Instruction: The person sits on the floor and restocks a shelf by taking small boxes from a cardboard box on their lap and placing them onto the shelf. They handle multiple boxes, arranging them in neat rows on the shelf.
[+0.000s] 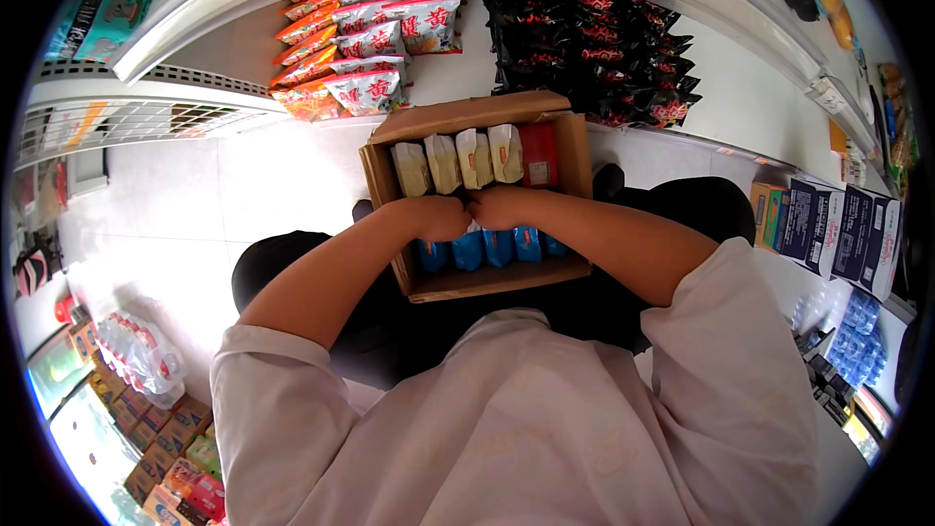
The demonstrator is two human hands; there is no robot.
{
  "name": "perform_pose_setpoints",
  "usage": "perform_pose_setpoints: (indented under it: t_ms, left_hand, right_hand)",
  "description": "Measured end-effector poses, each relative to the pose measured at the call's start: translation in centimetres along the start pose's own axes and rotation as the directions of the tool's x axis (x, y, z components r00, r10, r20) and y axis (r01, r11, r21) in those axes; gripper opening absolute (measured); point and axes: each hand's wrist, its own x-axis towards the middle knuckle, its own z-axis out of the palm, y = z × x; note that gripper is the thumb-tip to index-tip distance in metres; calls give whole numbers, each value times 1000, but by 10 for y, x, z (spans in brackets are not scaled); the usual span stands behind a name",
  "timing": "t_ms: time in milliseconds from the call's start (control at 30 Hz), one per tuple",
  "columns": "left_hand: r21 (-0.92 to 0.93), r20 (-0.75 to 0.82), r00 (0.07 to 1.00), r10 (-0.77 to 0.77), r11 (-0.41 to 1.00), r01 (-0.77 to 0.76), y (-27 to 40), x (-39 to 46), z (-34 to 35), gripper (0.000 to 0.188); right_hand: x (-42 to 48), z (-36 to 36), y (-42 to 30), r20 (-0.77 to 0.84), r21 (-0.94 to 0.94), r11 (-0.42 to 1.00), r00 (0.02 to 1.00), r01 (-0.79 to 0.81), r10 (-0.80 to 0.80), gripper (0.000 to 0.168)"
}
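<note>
An open cardboard box (497,286) stands before me between my knees. Along its far side is a row of several cream packets (476,159), with a red packet (539,155) at the right end. A row of several blue packets (498,247) fills the near side. My left hand (444,218) and my right hand (498,206) meet inside the box, between the two rows. Both hands have their backs towards me and the fingers point down and inward. The fingertips are hidden, so whether they grip anything does not show.
Beyond the box, a white shelf (475,73) holds silver-and-red snack bags (369,88), orange snack bags (307,98) and black snack bags (592,51). Dark blue cartons (811,223) stand at the right. Shrink-wrapped bottles (139,354) and stacked cartons (161,446) are on the left floor.
</note>
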Motion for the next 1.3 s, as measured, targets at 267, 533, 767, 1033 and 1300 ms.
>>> perform_pose_setpoints:
  t_ms: [267, 533, 767, 1033, 1300]
  left_hand:
    - [6, -119, 989, 89, 996, -88, -24, 24, 16, 31]
    - [-338, -159, 974, -164, 935, 103, -7, 13, 9, 50]
    - [52, -17, 972, -233, 971, 233, 40, -28, -18, 44]
    - [-43, -208, 929, -306, 952, 304, 80, -117, -61, 35]
    - [-94, -829, 518, -210, 966, 241, 52, -214, -104, 28]
  right_hand:
    - [9, 9, 9, -64, 43, 999, 998, -14, 16, 47]
    - [16, 14, 16, -89, 30, 1000, 996, -4, 7, 47]
    - [-15, -12, -11, -63, -68, 992, 992, 103, -107, 43]
    - [-58, -44, -68, 97, 114, 988, 991, -106, 95, 42]
    - [-77, -57, -87, 65, -213, 950, 973, 230, -221, 47]
